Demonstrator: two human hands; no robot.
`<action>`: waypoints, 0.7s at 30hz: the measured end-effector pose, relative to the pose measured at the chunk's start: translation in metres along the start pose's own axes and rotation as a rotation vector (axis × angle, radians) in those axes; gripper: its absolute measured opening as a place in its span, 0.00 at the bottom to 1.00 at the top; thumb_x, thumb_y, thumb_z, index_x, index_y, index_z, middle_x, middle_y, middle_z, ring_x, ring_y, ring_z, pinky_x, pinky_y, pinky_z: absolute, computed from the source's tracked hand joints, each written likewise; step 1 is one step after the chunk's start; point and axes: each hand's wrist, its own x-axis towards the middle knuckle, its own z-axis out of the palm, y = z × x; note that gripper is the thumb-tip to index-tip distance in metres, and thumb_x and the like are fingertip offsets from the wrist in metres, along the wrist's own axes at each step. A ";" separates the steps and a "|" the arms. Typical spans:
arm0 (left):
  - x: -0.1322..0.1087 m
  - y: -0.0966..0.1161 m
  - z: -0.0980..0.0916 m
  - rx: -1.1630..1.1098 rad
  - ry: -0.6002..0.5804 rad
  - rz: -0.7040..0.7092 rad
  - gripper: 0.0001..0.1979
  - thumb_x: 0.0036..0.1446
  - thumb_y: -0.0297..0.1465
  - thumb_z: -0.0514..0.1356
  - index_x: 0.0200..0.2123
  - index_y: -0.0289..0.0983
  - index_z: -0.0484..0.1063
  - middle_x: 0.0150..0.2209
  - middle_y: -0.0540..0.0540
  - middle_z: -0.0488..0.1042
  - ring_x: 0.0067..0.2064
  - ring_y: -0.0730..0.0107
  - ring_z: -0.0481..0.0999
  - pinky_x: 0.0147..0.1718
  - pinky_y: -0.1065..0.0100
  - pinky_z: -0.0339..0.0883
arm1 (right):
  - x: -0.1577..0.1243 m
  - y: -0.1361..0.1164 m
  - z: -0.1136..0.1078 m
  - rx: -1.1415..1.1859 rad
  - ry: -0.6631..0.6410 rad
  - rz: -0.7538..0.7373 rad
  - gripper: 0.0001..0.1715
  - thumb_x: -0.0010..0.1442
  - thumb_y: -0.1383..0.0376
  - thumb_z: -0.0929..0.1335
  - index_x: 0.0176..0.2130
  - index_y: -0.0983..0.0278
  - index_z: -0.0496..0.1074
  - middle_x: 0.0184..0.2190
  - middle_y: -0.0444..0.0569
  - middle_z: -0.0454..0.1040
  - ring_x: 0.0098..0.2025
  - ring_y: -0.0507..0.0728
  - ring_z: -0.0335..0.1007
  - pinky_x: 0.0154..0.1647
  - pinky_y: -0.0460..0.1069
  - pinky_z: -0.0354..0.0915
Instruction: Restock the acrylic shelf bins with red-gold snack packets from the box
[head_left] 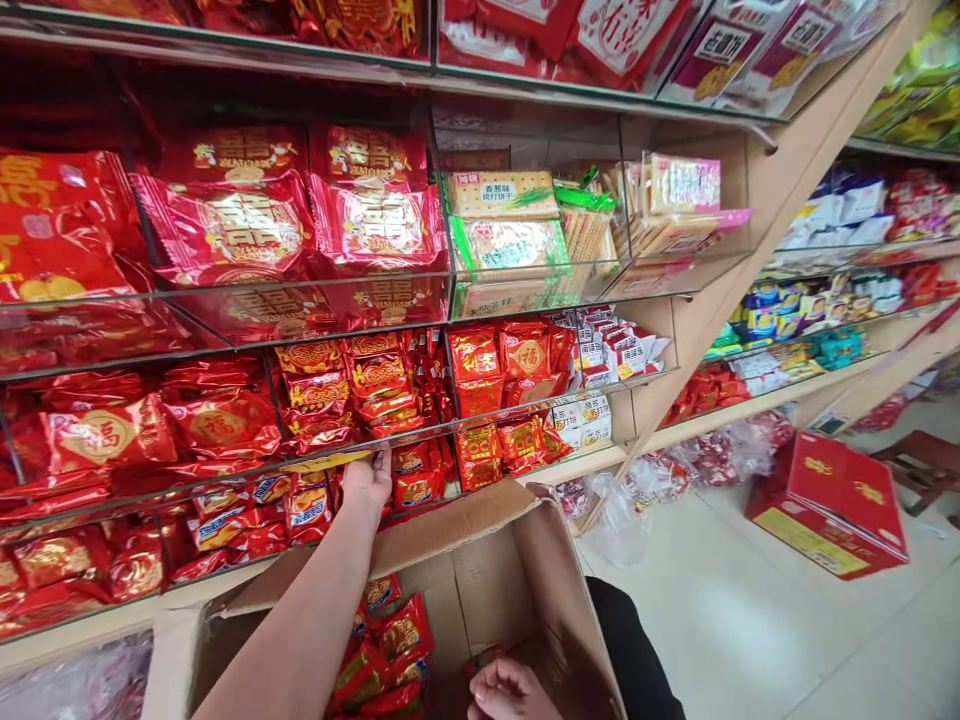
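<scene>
My left hand (367, 482) reaches over the far side of the cardboard box (491, 570) to the lower shelf. It is at the front edge of a compartment holding small red snack packets (309, 508), just below a yellow strip (330, 460). Its fingertips are partly hidden there, so I cannot see whether they grip anything. Low inside the box, my right hand (514, 690) has its fingers curled, with a dark reddish bit beside them. What it holds, if anything, is hidden. Loose red packets (397, 640) lie in the box, left of this hand.
Shelves with clear dividers hold red bags (240, 225), green-edged crackers (510, 240) and white packets (615, 345). A red carton (832, 500) and clear plastic bags (619, 520) are on the tiled floor to the right. My dark-clothed leg (634, 650) is beside the box.
</scene>
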 end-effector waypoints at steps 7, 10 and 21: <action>0.006 0.000 -0.004 0.074 0.123 0.108 0.14 0.51 0.16 0.48 0.37 0.38 0.62 0.27 0.52 0.71 0.23 0.78 0.73 0.25 0.72 0.72 | -0.008 -0.004 0.002 0.058 0.014 0.093 0.32 0.31 0.44 0.69 0.25 0.66 0.60 0.20 0.43 0.67 0.18 0.45 0.59 0.20 0.43 0.54; 0.003 -0.004 -0.004 0.102 0.106 0.105 0.15 0.50 0.15 0.49 0.37 0.39 0.62 0.28 0.52 0.72 0.24 0.78 0.74 0.26 0.72 0.72 | -0.007 -0.001 0.002 0.083 0.007 0.082 0.33 0.31 0.43 0.69 0.26 0.66 0.60 0.21 0.43 0.67 0.18 0.45 0.58 0.20 0.42 0.54; 0.014 -0.030 0.027 0.202 -0.069 -0.109 0.09 0.55 0.29 0.52 0.39 0.32 0.66 0.34 0.48 0.70 0.30 0.78 0.71 0.26 0.72 0.69 | -0.010 -0.011 0.001 0.069 -0.026 0.029 0.31 0.32 0.44 0.69 0.25 0.66 0.62 0.21 0.45 0.67 0.19 0.46 0.60 0.22 0.43 0.54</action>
